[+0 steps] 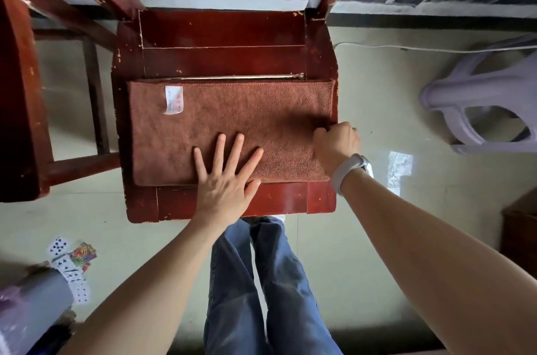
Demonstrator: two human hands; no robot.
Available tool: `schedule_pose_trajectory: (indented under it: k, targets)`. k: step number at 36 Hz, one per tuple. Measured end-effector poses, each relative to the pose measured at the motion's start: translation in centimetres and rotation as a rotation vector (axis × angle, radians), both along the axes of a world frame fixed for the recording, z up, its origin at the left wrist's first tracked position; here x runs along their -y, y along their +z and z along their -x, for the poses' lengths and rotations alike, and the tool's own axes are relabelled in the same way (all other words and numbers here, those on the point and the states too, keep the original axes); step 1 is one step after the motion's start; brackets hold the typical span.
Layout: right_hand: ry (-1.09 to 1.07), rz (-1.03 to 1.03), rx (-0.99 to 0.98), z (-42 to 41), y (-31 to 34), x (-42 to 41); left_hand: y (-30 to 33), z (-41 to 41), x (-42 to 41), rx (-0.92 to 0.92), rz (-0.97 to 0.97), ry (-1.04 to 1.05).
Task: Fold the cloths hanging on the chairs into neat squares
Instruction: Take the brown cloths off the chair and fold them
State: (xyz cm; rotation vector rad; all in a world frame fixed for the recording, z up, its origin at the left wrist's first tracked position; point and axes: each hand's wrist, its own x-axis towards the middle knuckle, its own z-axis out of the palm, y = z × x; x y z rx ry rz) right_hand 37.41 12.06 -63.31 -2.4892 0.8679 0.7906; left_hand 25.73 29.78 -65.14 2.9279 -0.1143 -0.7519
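A brown cloth [232, 119] lies flat as a wide rectangle on the seat of a dark red wooden chair [223, 29], with a white label near its far left corner. My left hand [226, 177] rests palm down with fingers spread on the cloth's near edge, around the middle. My right hand [335, 146] is closed in a fist over the cloth's right edge and seems to pinch it; the fingertips are hidden.
A second dark red chair [20, 99] stands close on the left. A pale plastic stool [479, 101] is on the floor to the right. Playing cards [72, 264] are scattered at lower left. A brown box corner [520, 235] shows at right.
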Motion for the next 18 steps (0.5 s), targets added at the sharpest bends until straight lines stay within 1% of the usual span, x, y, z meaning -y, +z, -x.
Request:
schedule_pose_trajectory:
  k: [3, 7, 9, 10, 12, 14, 16, 18]
  targets:
    - [0.028, 0.002, 0.029, 0.3, 0.7, -0.1, 0.2, -0.2, -0.4, -0.026, 0.022, -0.019]
    - [-0.092, -0.171, 0.085, 0.7, 2.6, 0.1, 1.0, -0.7, -0.7, -0.065, 0.080, -0.033]
    - [-0.120, -0.267, 0.131, 0.7, 3.8, 0.2, 1.7, -1.1, -0.9, -0.038, 0.179, 0.015]
    - [-0.106, -0.308, 0.146, 0.6, 4.3, 0.2, 1.9, -1.2, -1.0, -0.014, 0.257, 0.080]
    - [-0.086, -0.378, 0.146, 0.6, 5.5, -0.3, 2.8, -1.6, -1.3, 0.028, 0.475, 0.310]
    - [-0.084, -0.462, 0.141, 0.5, 6.5, -1.3, 4.4, -2.1, -1.9, 0.039, 0.717, 0.614]
    - [-0.088, -0.577, 0.105, 0.2, 7.7, -3.1, 6.1, -2.5, -2.8, -0.073, 0.899, 0.928]
    - [-0.085, -0.664, 0.062, 0.0, 8.1, -5.6, 6.9, -2.2, -3.9, -0.171, 1.113, 1.198]
